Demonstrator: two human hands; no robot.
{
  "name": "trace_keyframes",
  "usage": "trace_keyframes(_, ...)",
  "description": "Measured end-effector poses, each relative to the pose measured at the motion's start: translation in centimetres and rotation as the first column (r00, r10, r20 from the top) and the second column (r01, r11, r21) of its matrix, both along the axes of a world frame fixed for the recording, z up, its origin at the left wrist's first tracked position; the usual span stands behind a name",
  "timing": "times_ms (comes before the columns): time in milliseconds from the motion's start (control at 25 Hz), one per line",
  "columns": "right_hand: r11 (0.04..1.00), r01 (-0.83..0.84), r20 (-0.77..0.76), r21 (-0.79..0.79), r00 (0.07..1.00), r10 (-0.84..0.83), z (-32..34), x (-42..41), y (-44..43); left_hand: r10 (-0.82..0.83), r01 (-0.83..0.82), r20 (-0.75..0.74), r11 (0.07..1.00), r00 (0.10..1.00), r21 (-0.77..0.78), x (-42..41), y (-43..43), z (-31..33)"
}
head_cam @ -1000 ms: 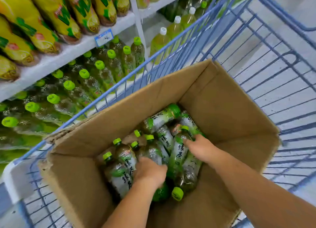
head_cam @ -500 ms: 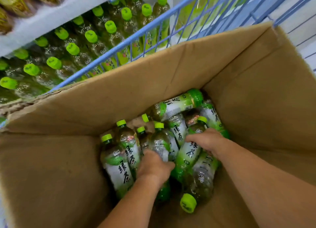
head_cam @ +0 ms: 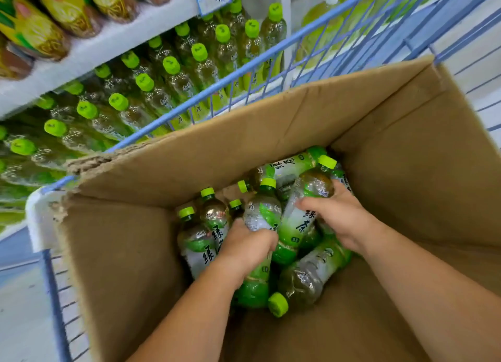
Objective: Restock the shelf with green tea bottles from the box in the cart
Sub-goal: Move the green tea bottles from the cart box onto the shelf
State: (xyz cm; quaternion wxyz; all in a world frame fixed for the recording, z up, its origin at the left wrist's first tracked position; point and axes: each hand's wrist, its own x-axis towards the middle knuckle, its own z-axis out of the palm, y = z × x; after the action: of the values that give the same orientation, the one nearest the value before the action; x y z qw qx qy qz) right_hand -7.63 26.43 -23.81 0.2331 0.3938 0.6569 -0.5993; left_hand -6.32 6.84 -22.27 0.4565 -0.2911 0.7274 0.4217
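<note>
Box (head_cam: 271,134) walls high round both hands; bare cardboard lower right. Left hand (head_cam: 246,249) fingers curl round left bottle (head_cam: 261,212); right hand (head_cam: 340,220) wraps right bottle (head_cam: 311,185). Cart rail (head_cam: 219,86) between box, shelf (head_cam: 113,45).

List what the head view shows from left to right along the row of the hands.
Cart frame, box's left wall, standing bottle, left hand gripping one bottle, right hand gripping another bottle, box's right wall.
</note>
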Motion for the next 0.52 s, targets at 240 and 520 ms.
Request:
trace_keyframes(240,0.989,0.044,-0.075,-0.14,0.996,-0.055,7.9,1.5,0.6,0.062,-0.021,-0.245,0.986,0.968,0.166,-0.1,-2.0,8.3)
trace_keyframes(520,0.997,-0.01,-0.23,-0.083,0.973,-0.009,18.8,3.4,-2.3,0.207,-0.142,-0.294,0.963,0.933,0.227,2.8,-5.3,18.8)
